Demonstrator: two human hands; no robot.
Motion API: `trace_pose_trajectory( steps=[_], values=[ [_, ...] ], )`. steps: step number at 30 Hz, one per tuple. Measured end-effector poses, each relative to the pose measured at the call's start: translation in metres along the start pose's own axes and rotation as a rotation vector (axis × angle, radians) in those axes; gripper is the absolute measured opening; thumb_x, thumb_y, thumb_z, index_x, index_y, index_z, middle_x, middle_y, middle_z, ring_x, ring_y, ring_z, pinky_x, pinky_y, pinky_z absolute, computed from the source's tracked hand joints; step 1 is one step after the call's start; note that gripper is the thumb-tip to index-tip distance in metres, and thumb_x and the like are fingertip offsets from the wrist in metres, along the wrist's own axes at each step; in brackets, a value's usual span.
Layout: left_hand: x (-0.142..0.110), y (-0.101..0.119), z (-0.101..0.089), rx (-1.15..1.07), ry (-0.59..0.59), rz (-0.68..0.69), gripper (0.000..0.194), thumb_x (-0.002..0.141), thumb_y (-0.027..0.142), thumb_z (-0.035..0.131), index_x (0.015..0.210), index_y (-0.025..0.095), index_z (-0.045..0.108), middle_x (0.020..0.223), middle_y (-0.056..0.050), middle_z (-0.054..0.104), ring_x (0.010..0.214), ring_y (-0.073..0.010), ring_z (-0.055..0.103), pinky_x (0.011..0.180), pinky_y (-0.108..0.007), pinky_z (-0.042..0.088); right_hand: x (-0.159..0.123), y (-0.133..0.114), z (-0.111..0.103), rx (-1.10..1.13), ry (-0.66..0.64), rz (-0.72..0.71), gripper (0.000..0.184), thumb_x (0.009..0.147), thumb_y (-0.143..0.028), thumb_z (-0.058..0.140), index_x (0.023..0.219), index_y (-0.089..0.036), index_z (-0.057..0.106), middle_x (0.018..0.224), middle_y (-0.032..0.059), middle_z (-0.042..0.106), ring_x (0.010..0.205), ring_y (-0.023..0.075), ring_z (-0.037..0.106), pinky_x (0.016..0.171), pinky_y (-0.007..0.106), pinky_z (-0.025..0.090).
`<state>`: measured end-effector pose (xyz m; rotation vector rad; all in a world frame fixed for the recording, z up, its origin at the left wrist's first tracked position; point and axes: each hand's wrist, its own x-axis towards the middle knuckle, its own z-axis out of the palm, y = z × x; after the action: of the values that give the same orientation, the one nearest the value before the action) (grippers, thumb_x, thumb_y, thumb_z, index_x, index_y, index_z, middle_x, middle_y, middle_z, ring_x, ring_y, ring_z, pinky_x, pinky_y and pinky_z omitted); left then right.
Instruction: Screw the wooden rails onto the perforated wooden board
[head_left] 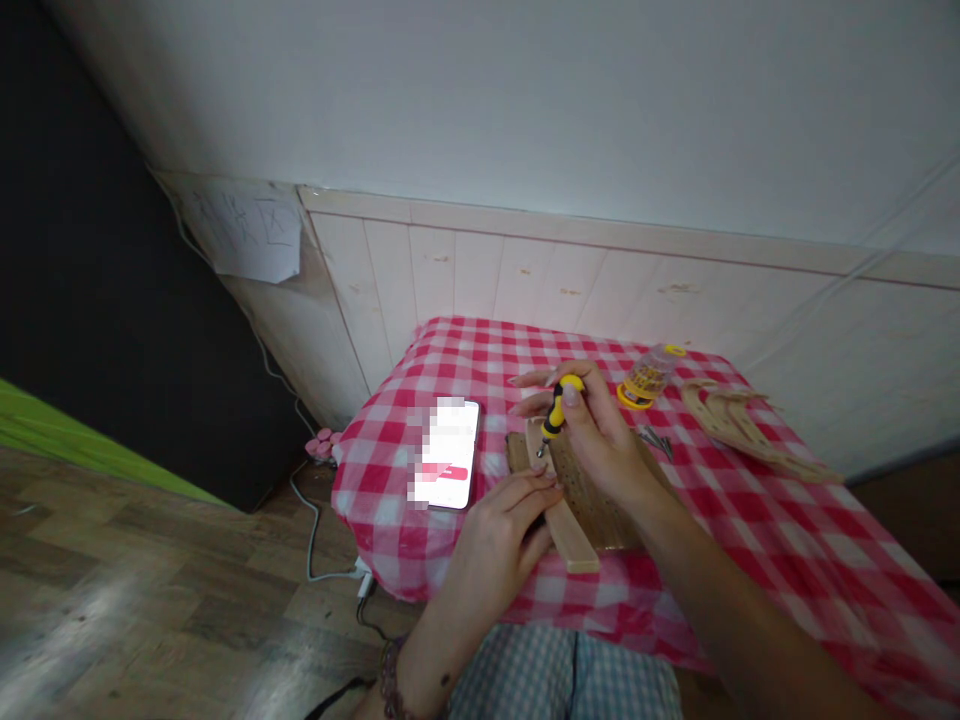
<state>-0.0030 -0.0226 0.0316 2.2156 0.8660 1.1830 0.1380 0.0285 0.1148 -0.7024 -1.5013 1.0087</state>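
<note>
Screwdriver [556, 412] in the head view is grasped by the fingers of the right hand [598, 432], tip down at the pale wooden strip [573, 545]. Fingers of the left hand [508, 515] grip that strip, which lies across a brown board [592, 500] on the table [487, 345]. Screwdriver work appears under way, unfinished; fastener depth cannot be determined. Curved wooden pieces [739, 425] lie apart, not joined to the strip.

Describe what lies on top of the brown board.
A pale wooden strip lies on the brown board, held by the left hand; the right hand holds a screwdriver over it. The surface beneath the strip is covered.
</note>
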Motion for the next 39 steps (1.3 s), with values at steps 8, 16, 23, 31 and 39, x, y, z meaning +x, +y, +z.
trace_pose_trajectory(
  steps=[8, 16, 23, 31, 39],
  values=[
    [0.001, 0.001, -0.001, -0.021, -0.012, -0.001, 0.031, 0.093, 0.005, 0.059, 0.121, 0.015, 0.067, 0.126, -0.013, 0.071, 0.124, -0.0253, 0.065, 0.107, -0.046, 0.055, 0.003, 0.008, 0.003, 0.074, 0.067, 0.033, 0.042, 0.101, -0.063, 0.035, 0.102, -0.03, 0.062, 0.072, -0.0022, 0.05, 0.059, 0.0163, 0.046, 0.055, 0.029, 0.043],
    [0.001, 0.001, -0.001, -0.031, -0.009, -0.004, 0.033, 0.091, 0.002, 0.059, 0.122, 0.015, 0.067, 0.127, -0.013, 0.07, 0.125, -0.025, 0.065, 0.108, -0.047, 0.054, 0.002, 0.002, -0.005, 0.045, 0.015, 0.043, 0.033, 0.095, -0.06, 0.056, 0.098, -0.028, 0.06, 0.088, 0.0012, 0.063, 0.079, 0.0174, 0.061, 0.071, 0.032, 0.051],
    [0.001, 0.001, -0.001, -0.022, 0.001, -0.007, 0.034, 0.091, 0.002, 0.061, 0.122, 0.016, 0.067, 0.126, -0.012, 0.071, 0.125, -0.0254, 0.064, 0.107, -0.046, 0.055, 0.003, 0.003, 0.0, 0.065, -0.06, 0.009, 0.023, 0.098, -0.052, 0.057, 0.098, -0.029, 0.055, 0.083, -0.0033, 0.059, 0.065, 0.0135, 0.052, 0.059, 0.028, 0.044],
    [0.0, 0.0, 0.0, -0.023, -0.004, -0.004, 0.035, 0.089, 0.0, 0.062, 0.12, 0.014, 0.067, 0.126, -0.013, 0.071, 0.124, -0.0258, 0.065, 0.107, -0.046, 0.055, 0.004, 0.003, 0.004, 0.118, 0.002, 0.14, 0.042, 0.102, -0.059, 0.036, 0.097, -0.026, 0.062, 0.075, -0.0016, 0.047, 0.066, 0.0166, 0.045, 0.061, 0.03, 0.043],
    [0.001, 0.001, -0.001, -0.022, 0.004, 0.009, 0.034, 0.091, 0.001, 0.06, 0.121, 0.013, 0.067, 0.124, -0.013, 0.071, 0.122, -0.0246, 0.066, 0.107, -0.044, 0.055, 0.003, -0.001, -0.006, 0.017, -0.104, 0.074, 0.029, 0.096, -0.055, 0.058, 0.101, -0.027, 0.054, 0.099, 0.0019, 0.065, 0.09, 0.0158, 0.063, 0.089, 0.034, 0.052]
  ],
)
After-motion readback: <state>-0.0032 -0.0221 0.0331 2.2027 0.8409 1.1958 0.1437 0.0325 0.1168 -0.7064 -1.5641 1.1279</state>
